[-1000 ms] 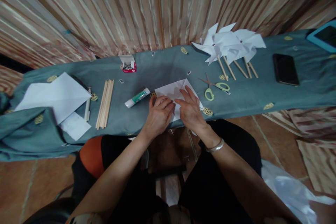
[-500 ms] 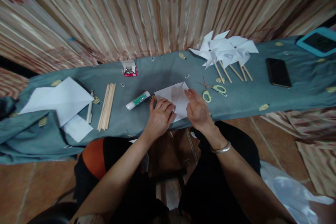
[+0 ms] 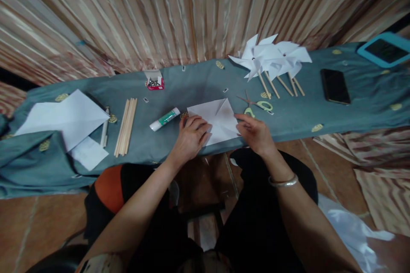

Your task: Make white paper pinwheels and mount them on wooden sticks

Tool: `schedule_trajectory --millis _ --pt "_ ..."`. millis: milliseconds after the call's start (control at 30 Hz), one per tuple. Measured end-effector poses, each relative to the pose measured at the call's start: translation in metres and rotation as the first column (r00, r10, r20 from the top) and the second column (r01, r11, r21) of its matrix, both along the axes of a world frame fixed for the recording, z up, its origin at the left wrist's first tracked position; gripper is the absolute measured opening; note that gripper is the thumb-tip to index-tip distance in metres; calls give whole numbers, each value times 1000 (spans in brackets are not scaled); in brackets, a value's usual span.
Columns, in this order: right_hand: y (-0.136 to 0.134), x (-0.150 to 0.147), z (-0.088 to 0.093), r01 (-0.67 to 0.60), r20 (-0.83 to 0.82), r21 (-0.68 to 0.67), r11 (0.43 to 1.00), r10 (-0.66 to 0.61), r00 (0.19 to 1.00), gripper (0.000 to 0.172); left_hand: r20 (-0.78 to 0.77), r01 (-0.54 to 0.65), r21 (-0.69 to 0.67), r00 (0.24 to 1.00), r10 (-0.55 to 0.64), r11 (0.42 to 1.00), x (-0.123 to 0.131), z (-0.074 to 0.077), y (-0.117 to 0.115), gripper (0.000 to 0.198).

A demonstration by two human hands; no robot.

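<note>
A folded white paper (image 3: 219,117) with diagonal creases lies on the grey-blue tablecloth (image 3: 198,85) near the front edge. My left hand (image 3: 190,138) rests on the paper's left part, fingers lying flat and pressing it down. My right hand (image 3: 256,132) is at the paper's right corner, fingertips pinched on that edge. A silver bangle sits on my right wrist.
A glue stick (image 3: 165,119) lies left of the paper, green-handled scissors (image 3: 259,106) right of it. Further off are wooden sticks (image 3: 126,126), a pen (image 3: 104,130), white sheets (image 3: 64,115), a red pin box (image 3: 154,81), finished pinwheels (image 3: 270,57), a phone (image 3: 335,86) and a tablet (image 3: 384,49).
My right hand slid from the middle of the paper out to its right corner, uncovering the creases. My left hand stayed pressing the left side. The camera shifted slightly.
</note>
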State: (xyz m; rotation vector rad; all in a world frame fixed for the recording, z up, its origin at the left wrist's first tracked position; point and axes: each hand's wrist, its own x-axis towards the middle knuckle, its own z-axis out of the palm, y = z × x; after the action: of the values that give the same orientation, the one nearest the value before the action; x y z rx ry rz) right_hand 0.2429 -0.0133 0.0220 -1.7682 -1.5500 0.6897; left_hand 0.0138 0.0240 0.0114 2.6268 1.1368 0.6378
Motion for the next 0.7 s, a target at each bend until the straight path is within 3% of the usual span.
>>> schedule_trajectory --millis 267,700 --pt "-11 16 0 -81 -268 -84 993 56 962 38 3 19 15 1000 -19 1000 1 0 -1 27" --pt "-5 18 0 -120 -274 -72 990 96 957 29 -19 -12 -7 1000 12 1000 4 2 -4 26"
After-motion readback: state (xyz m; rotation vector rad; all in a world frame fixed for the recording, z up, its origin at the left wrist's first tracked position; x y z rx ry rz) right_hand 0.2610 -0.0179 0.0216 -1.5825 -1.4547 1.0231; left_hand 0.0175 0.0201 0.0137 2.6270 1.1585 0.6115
